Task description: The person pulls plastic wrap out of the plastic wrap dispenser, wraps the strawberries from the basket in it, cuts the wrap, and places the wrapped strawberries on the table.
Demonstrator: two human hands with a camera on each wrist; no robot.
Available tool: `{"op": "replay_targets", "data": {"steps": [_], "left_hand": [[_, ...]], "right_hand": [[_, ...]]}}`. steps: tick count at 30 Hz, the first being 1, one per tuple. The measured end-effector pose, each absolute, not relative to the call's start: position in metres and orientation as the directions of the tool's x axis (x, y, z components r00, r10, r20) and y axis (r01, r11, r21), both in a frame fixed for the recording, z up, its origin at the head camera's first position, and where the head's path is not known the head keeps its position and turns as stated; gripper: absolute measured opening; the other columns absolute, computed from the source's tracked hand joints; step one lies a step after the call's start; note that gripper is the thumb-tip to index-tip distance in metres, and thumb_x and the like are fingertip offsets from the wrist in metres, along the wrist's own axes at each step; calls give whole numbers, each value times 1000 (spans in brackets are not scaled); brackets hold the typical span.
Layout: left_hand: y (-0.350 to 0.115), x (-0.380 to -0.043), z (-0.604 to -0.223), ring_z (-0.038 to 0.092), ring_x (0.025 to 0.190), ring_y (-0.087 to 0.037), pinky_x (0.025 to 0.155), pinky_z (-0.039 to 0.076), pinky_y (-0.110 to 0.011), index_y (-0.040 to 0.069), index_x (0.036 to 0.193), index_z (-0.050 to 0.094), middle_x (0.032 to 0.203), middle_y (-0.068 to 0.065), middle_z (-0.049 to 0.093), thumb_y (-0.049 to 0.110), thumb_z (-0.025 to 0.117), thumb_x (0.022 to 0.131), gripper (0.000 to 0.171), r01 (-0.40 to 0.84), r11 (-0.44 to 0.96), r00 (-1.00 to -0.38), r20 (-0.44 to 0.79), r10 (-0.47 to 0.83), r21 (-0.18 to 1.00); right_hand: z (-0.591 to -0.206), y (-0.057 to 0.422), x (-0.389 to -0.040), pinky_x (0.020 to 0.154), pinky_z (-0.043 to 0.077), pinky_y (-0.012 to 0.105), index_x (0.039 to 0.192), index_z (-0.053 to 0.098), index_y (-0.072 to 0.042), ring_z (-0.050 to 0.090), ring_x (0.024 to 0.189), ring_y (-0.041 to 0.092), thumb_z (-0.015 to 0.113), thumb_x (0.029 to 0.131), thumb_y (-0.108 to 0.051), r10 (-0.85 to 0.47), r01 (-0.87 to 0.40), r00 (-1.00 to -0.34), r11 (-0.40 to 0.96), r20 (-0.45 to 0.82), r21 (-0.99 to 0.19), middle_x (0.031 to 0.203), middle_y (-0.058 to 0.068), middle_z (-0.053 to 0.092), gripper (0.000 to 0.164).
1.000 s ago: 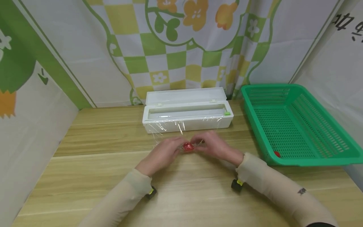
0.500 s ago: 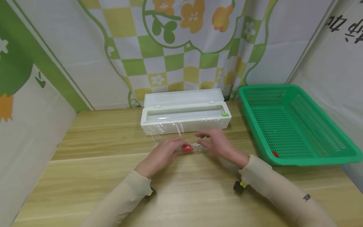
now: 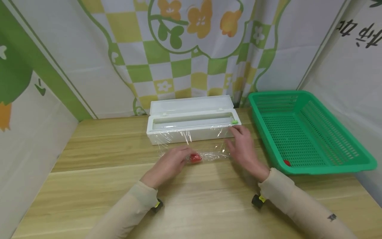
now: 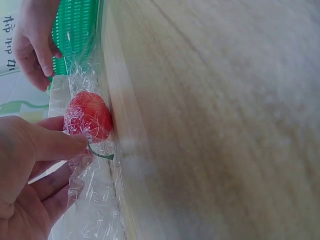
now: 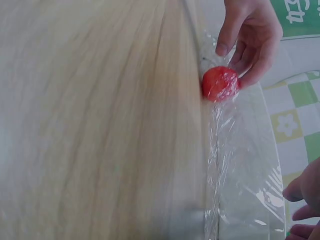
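A small round red fruit (image 3: 195, 157) with a green stem lies wrapped in clear cling film (image 3: 212, 155) on the table. My left hand (image 3: 168, 165) pinches it at its stem end, thumb in front and fingers behind the film in the left wrist view. From there the film stretches back to a long white cling film dispenser (image 3: 186, 136), its lid raised. My right hand (image 3: 244, 149) has its fingers spread loosely at the dispenser's right front corner, just below a green slide cutter (image 3: 234, 122). Nothing shows in its grasp.
At the right stands a green plastic basket (image 3: 259, 136) with another small red item (image 3: 287, 163) in its near left corner. A checked, flowered curtain (image 3: 179, 69) hangs directly behind the dispenser.
My right hand has let go of the film beside the fruit and moved right and back to the dispenser's corner. My left hand has stayed at the fruit.
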State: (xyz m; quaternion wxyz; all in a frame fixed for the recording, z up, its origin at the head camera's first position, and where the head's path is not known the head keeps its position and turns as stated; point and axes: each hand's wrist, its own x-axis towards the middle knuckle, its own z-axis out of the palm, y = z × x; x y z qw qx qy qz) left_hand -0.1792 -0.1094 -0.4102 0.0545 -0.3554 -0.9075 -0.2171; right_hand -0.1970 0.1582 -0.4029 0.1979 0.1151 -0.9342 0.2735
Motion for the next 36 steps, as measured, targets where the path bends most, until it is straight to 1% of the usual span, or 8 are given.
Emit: {"op": "replay_targets", "data": {"steps": [4,9,16,18,23,26,29,36], "left_hand": [[-108,-181,-411,68,112,-20,98,56,-35,16,120,69,119,-1,72,-9,69,84,44,672,652,-739,262,620,352],[-106,-182,-412,67,113,-19,99,55,-35,16,119,70,120,0,71,-10,69,83,45,681,644,-732,279,622,348],[-102,-184,-410,66,112,-18,99,54,-35,17,113,73,117,0,72,-3,72,85,35,684,646,-729,284,623,339],[-100,-184,-408,67,110,-18,98,55,-35,16,112,73,114,0,72,-1,72,85,31,684,649,-729,281,625,332],[-92,-188,-396,66,112,-23,101,54,-38,11,115,71,117,-4,72,2,72,86,30,664,658,-746,248,618,356],[-83,-196,-386,65,114,-25,102,53,-40,8,116,70,118,-6,71,2,72,86,31,675,648,-736,260,625,354],[-69,-209,-373,65,113,-24,102,52,-39,9,117,70,117,-5,71,2,70,87,31,695,635,-717,265,644,337],[-21,-246,-348,66,111,-21,101,53,-33,8,121,69,120,-6,70,8,67,92,29,719,615,-692,249,678,323]], "right_hand": [[-404,162,-198,109,41,56,134,56,0,45,129,41,70,88,-8,-79,-290,-902,838,424,-463,137,23,51,49],[-403,165,-201,109,42,56,137,54,-1,44,131,39,67,91,-11,-78,-271,-912,851,403,-450,139,23,50,49],[-405,169,-203,109,42,56,137,54,-1,44,131,39,67,92,-14,-78,-260,-914,865,397,-429,139,22,50,48],[-405,170,-203,109,42,56,137,54,0,45,130,39,68,91,-13,-84,-267,-911,866,404,-422,139,22,50,49],[-404,173,-205,109,42,55,135,56,0,47,128,39,69,90,-12,-99,-285,-902,867,419,-408,138,22,52,48],[-403,173,-205,109,42,55,134,57,-1,47,128,38,69,90,-12,-101,-279,-908,870,407,-407,138,20,53,47],[-403,173,-205,109,43,54,134,57,-1,48,128,37,69,90,-12,-99,-272,-912,872,397,-407,138,20,53,47],[-406,170,-205,103,48,50,133,57,3,55,118,37,71,88,-9,-115,-308,-893,861,435,-404,129,21,58,49]]}}
